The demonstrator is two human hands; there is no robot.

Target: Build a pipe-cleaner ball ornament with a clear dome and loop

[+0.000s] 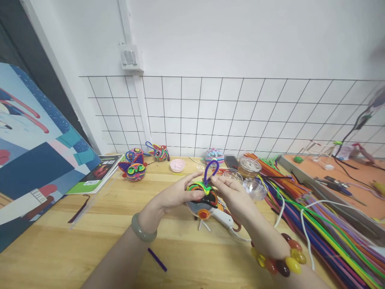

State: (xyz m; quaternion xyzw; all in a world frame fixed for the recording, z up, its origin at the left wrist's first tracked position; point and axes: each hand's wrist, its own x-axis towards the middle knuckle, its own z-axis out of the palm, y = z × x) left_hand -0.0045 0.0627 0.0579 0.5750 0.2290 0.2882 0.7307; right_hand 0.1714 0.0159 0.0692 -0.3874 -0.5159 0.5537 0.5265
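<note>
Both hands are narrowed around one piece of work: my left hand (183, 193) holds the decorated ball (197, 206) from its left, thumb laid across the top, and my right hand (231, 193) pinches the foot of the purple loop (213, 161). The ball sits between my hands, over the middle of the tabletop (120, 241). Its loop stands up from the green-and-yellow top, long axis near vertical with a slight lean right; the round orange disc (203, 214) on its lower front faces me.

My forearms reach in from the lower corners, angled inward, wearing a pale green bangle (143, 229) on the left and a beaded bracelet (282, 265) on the right. Just beside the ball lies a white tool (222, 218) with its cord; nearer me is a dark purple strip (157, 260).

Farther out, coloured stems (327, 241) heap on the right, and finished-looking balls (134, 171) and a pink bowl (177, 165) stand toward the wall. At left, the book (98, 174) has a barcode label and cover lettering too small to read.
</note>
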